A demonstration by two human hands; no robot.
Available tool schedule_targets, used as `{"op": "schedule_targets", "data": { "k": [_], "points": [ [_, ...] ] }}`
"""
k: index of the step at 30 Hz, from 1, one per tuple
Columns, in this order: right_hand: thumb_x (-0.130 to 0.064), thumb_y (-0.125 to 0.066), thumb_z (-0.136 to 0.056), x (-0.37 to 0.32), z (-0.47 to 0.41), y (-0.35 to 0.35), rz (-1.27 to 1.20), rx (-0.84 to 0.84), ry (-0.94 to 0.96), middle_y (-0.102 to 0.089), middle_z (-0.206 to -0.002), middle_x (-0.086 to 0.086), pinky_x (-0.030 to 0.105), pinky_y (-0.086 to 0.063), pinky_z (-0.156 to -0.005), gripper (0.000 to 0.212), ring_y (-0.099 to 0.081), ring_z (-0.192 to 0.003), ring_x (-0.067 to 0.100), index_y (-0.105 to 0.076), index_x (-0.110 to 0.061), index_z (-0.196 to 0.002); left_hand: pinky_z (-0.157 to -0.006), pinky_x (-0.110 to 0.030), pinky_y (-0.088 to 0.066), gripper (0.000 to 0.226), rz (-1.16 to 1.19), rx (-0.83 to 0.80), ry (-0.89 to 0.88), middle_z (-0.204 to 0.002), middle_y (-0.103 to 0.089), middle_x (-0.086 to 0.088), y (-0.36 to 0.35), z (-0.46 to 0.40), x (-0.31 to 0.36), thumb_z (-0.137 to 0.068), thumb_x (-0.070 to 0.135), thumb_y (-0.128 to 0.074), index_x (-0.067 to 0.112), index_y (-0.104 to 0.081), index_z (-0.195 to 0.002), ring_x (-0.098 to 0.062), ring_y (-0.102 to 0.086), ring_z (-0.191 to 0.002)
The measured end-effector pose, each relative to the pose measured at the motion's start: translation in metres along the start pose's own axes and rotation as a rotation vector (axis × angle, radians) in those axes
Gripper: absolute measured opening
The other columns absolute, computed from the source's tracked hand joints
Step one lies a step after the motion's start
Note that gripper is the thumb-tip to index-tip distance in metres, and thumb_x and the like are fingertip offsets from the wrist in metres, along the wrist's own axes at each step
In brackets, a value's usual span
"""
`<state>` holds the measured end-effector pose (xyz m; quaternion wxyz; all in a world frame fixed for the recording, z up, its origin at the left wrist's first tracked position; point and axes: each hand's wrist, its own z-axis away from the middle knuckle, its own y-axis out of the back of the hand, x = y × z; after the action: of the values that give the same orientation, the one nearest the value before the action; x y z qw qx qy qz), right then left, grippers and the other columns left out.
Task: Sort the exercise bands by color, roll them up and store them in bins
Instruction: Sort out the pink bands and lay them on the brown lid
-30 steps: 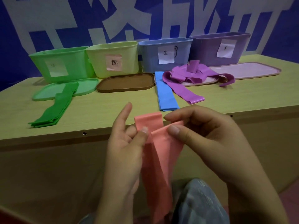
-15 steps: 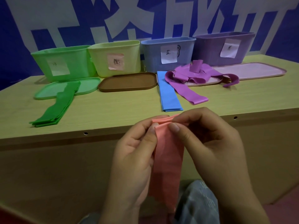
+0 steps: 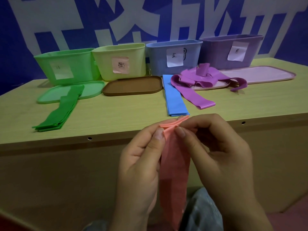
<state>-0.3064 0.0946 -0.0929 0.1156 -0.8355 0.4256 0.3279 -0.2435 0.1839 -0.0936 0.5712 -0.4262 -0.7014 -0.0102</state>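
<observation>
Both hands, left hand (image 3: pixel 141 157) and right hand (image 3: pixel 215 147), pinch the folded top edge of the long pink rubber exercise band (image 3: pixel 174 167), hanging at 6 o'clock below the table edge (image 3: pixel 50 140). Person should keep edges aligned and roll tight, then drop it in the pale yellow-green plastic bin (image 3: pixel 120 61) at 11 o'clock.

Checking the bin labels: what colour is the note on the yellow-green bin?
Pink, on the yellow-green bin; head view.
</observation>
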Motion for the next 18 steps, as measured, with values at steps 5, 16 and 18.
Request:
{"op": "schedule_targets", "data": {
  "k": [5,16,18],
  "points": [
    [-0.012,-0.067,-0.083,-0.0003,0.0002,-0.0001,-0.001,0.0,0.005,-0.064,-0.08,-0.009,0.022,-0.051,-0.069,0.014,-0.064,-0.077,0.014,-0.062,-0.024,-0.084,-0.064,-0.017,-0.053,0.029,0.007,0.011,-0.043,-0.081,-0.075,-0.002,-0.0009,0.001,-0.0036,-0.08,0.015,-0.05,0.023,-0.078,-0.081,-0.008,-0.069,-0.076],
    [-0.017,-0.064,-0.085,-0.0018,0.004,-0.0065,0.005,0.038,0.037,-0.063,-0.083,-0.007,0.026,-0.052,-0.07,0.007,-0.064,-0.079,0.015,-0.062,-0.023,-0.088,-0.069,-0.016,-0.053,0.019,-0.198,-0.011,-0.206,-0.085,-0.076,0.005,0.0029,0.0042,-0.0028,-0.074,0.026,-0.068,0.033,-0.075,-0.09,-0.007,-0.071,-0.082],
    [-0.019,-0.064,-0.084,-0.0021,0.0046,-0.0071,0.014,0.063,0.048,-0.062,-0.084,-0.009,0.025,-0.051,-0.07,0.006,-0.064,-0.08,0.015,-0.063,-0.024,-0.088,-0.068,-0.016,-0.053,0.019,-0.201,0.015,-0.212,-0.084,-0.076,0.005,0.0034,0.0037,-0.0038,-0.075,0.025,-0.064,0.033,-0.076,-0.088,-0.008,-0.071,-0.081]
  ]
}}
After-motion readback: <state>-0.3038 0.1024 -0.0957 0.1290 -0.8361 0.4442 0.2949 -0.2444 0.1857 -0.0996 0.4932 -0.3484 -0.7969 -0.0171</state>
